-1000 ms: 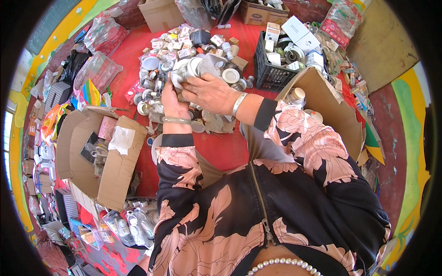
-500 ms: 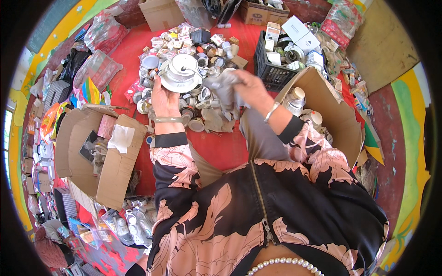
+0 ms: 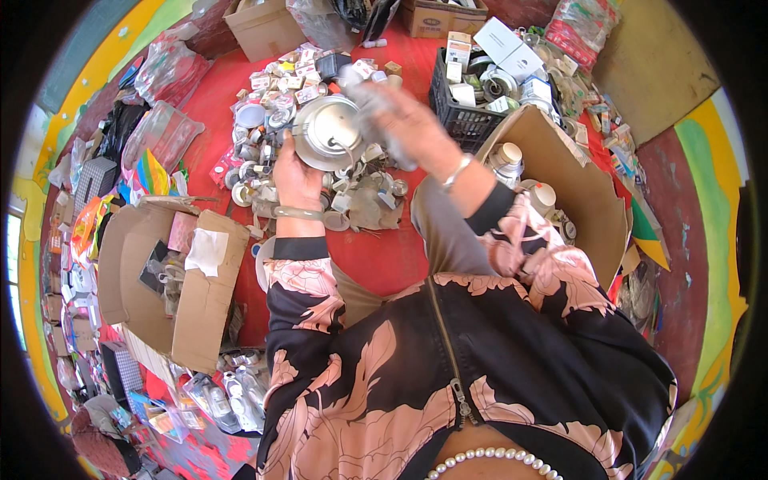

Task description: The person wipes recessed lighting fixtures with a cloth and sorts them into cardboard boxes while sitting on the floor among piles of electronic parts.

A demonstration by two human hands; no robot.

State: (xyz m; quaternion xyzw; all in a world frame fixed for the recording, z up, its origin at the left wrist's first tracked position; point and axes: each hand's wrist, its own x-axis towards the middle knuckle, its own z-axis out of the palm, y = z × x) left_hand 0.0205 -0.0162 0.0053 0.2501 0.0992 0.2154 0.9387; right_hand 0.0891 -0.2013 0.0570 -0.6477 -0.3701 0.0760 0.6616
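In my left hand (image 3: 298,180) is a round white lamp fitting (image 3: 334,130), shaped like a recessed downlight, with a short cable on it. It is tilted so its round face and rim show, and my fingers wrap its lower left edge. My right hand (image 3: 410,128), blurred by motion, grips a grey cloth (image 3: 372,108) beside the fitting's right rim. Whether the cloth touches the rim cannot be made out. Below and around both hands spreads a heap of small lamp parts and little boxes (image 3: 304,78).
A red sheet (image 3: 382,244) covers the floor. An open cardboard box (image 3: 204,296) stands at the left, another box (image 3: 592,192) with lamp fittings at the right. Behind that is a black plastic crate (image 3: 468,124) of boxes and lamps. Plastic bags (image 3: 170,72) lie at far left.
The lamp fitting has turned in my left hand, from its stepped side to its round face. My right hand with the cloth has swung up and left towards the rim.
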